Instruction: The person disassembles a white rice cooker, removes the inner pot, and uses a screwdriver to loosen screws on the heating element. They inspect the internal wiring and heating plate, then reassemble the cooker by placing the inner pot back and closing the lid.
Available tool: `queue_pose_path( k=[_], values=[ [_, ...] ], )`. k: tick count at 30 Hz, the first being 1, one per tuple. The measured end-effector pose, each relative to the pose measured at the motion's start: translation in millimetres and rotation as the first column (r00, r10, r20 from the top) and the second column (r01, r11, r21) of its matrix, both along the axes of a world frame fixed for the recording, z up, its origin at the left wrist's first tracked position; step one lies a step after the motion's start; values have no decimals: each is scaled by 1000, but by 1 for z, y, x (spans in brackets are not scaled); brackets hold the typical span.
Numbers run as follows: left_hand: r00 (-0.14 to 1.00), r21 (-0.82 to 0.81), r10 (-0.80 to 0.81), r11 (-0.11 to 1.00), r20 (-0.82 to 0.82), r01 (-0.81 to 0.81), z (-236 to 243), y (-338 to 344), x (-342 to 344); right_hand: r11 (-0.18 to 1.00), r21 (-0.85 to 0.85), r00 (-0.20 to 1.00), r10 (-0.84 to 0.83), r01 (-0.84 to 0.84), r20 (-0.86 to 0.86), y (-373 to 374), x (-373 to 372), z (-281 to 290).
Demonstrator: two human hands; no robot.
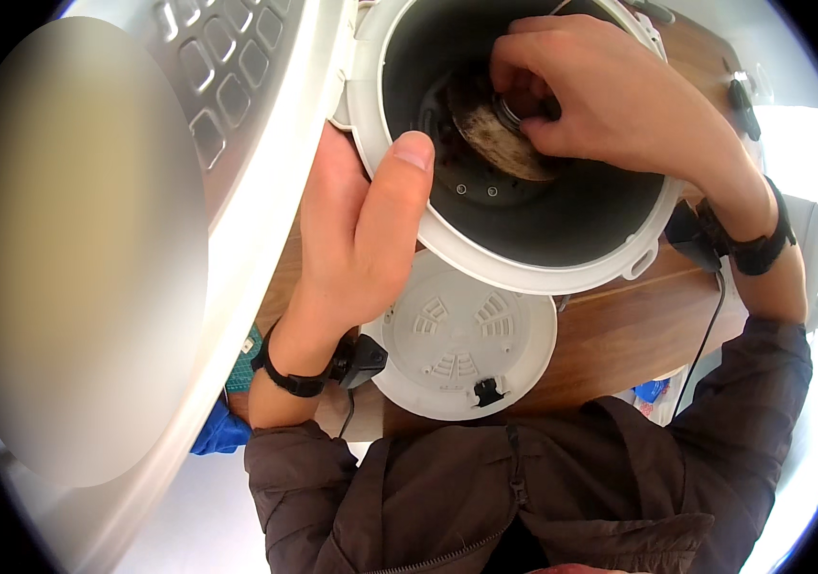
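Observation:
A white rice-cooker body (543, 275) stands open, its dark interior facing up, with its big metal-lined lid (270, 77) raised at the left. My left hand (366, 225) grips the cooker's rim on the left side, thumb over the edge. Inside the pot, my right hand (600, 105) has its fingers closed on the middle fitting of a stained, tilted round metal plate (485, 139); some fingertips are hidden. Below the cooker lies a round white vented cover (437, 340) with a small black piece on it.
A wooden table (600, 349) supports these things. A green mat (242, 368) and blue cloth (219, 430) show at the lower left, a grey appliance (810, 253) at the right. Black devices are strapped to both wrists, with cables hanging down.

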State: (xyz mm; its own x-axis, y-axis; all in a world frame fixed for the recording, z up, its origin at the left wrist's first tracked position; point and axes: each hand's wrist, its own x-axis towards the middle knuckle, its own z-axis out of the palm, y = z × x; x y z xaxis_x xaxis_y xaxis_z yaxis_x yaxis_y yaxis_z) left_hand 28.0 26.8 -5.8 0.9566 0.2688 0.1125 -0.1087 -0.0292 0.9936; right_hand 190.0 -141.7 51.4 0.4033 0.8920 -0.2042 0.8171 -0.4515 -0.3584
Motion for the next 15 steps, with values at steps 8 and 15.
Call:
queue_pose_path(
  k=[8, 15],
  values=[
    [999, 35, -10, 999, -36, 11, -2, 5, 0, 999, -9, 999, 38, -38, -12, 1, -4, 13],
    [1000, 44, 25, 999, -14, -24, -14, 9, -3, 990, -16, 991, 137, -137, -2, 0, 6, 15]
  ],
)
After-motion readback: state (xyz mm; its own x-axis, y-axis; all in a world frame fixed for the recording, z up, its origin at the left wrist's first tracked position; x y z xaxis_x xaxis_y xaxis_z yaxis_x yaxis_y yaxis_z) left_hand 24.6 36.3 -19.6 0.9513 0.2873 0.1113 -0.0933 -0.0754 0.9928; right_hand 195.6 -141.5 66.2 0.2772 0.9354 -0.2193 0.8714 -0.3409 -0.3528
